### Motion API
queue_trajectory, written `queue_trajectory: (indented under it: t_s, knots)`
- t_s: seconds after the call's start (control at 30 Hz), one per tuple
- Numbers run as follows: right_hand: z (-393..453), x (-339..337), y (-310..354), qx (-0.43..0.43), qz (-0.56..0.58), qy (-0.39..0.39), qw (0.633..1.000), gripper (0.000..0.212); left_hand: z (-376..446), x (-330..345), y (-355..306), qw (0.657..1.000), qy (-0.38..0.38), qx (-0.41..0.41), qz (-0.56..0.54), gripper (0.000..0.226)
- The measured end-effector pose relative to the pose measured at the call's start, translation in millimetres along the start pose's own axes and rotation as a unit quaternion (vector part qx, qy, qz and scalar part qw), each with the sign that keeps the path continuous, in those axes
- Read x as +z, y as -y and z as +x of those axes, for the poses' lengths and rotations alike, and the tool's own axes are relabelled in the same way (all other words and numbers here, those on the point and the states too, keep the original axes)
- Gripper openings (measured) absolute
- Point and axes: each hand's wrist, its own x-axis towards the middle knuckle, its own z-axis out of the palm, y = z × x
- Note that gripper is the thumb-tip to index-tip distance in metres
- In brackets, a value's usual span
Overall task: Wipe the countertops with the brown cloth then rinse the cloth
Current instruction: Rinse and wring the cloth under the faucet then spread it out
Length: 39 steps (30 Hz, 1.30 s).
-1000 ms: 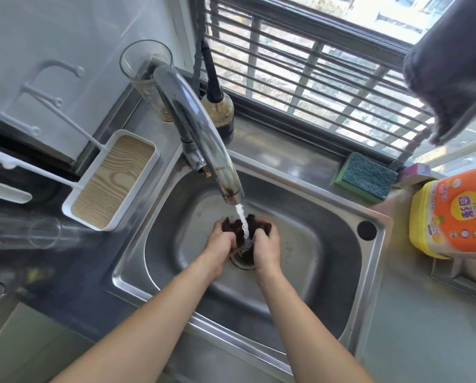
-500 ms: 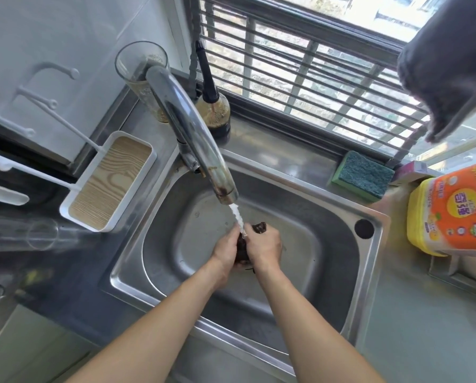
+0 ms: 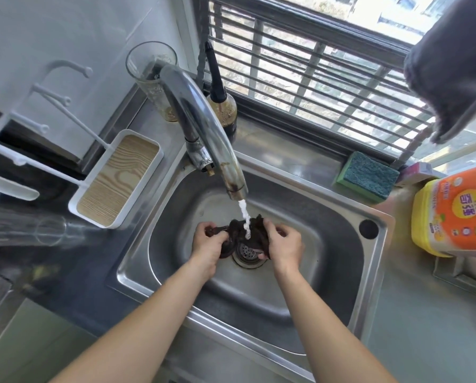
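Observation:
The wet brown cloth is stretched between both hands over the drain of the steel sink. My left hand grips its left end and my right hand grips its right end. Water runs from the chrome faucet in a thin stream onto the middle of the cloth. Part of the cloth is hidden inside my fingers.
A white tray with a wood-grain base sits left of the sink. A glass and a dark bottle stand behind the faucet. A green sponge lies on the sill ledge, an orange and yellow container at right, a grey towel hangs above.
My hands were pressed together, squeezing the bunched cloth. They have moved apart and the cloth is now spread open under the stream.

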Motion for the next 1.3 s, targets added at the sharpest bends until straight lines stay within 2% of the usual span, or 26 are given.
queue_trajectory:
  t_s: [0.07, 0.1, 0.13, 0.23, 0.37, 0.5, 0.63, 0.7, 0.77, 0.83, 0.87, 0.97, 1.0, 1.1, 1.13, 1.2, 1.3]
  knots:
    - [-10, 8, 2, -0.027, 0.005, -0.018, 0.999, 0.045, -4, 6, 0, 0.999, 0.036, 0.036, 0.020, 0.020]
    - [-16, 14, 2, -0.051, -0.003, -0.008, 0.999, 0.046, -8, 10, 0, 0.997, 0.062, 0.039, 0.019, 0.010]
    - [-23, 20, 1, -0.075, -0.012, 0.007, 0.997, 0.045, -12, 14, -1, 0.996, 0.085, 0.026, 0.007, 0.009]
    - [-33, 38, -2, -0.108, -0.028, 0.015, 0.994, 0.043, -20, 27, -4, 0.990, 0.106, -0.077, -0.061, 0.043]
    - [-31, 51, -9, -0.099, -0.025, 0.003, 0.995, 0.046, -24, 36, -13, 0.992, 0.079, -0.077, -0.069, 0.054]
    - [-22, 43, -4, -0.047, -0.041, -0.030, 0.998, 0.034, -24, 41, -12, 0.994, 0.071, -0.055, -0.055, 0.055]
    - [-14, 33, 5, 0.007, -0.058, -0.040, 0.997, 0.038, -27, 40, -13, 0.992, 0.109, -0.064, -0.022, 0.051]
    - [-9, 30, 4, 0.045, -0.029, -0.055, 0.997, 0.036, -26, 34, -11, 0.985, 0.147, -0.090, -0.021, 0.050]
    - [-4, 28, 1, 0.060, 0.036, -0.067, 0.995, 0.030, -26, 23, -6, 0.966, 0.225, -0.129, 0.005, 0.045]
    - [-2, 27, 2, 0.064, 0.085, -0.061, 0.992, 0.019, -24, 14, 0, 0.951, 0.280, -0.128, 0.024, 0.036]
    - [-3, 26, 2, 0.068, 0.108, -0.062, 0.990, 0.017, -22, 11, 2, 0.958, 0.261, -0.116, 0.010, 0.032]
    - [-11, 27, 5, 0.060, 0.183, -0.077, 0.978, 0.021, -16, 13, -3, 0.990, 0.110, -0.076, -0.034, 0.024]
    - [-12, 30, 3, 0.052, 0.196, -0.057, 0.978, 0.025, -14, 15, -5, 0.993, 0.085, -0.075, -0.040, 0.024]
    - [-25, 47, -5, 0.009, 0.150, 0.071, 0.986, 0.044, -13, 23, -7, 0.983, 0.126, -0.108, -0.081, 0.014]
    - [-30, 51, -6, -0.004, 0.113, 0.096, 0.989, 0.047, -16, 25, -9, 0.978, 0.147, -0.118, -0.087, 0.022]
    - [-34, 51, -8, -0.041, 0.012, 0.082, 0.996, 0.039, -19, 28, -6, 0.979, 0.157, -0.102, -0.077, 0.043]
    - [-27, 47, -13, -0.062, -0.068, 0.020, 0.996, 0.038, -24, 31, 0, 0.987, 0.145, -0.067, -0.034, 0.051]
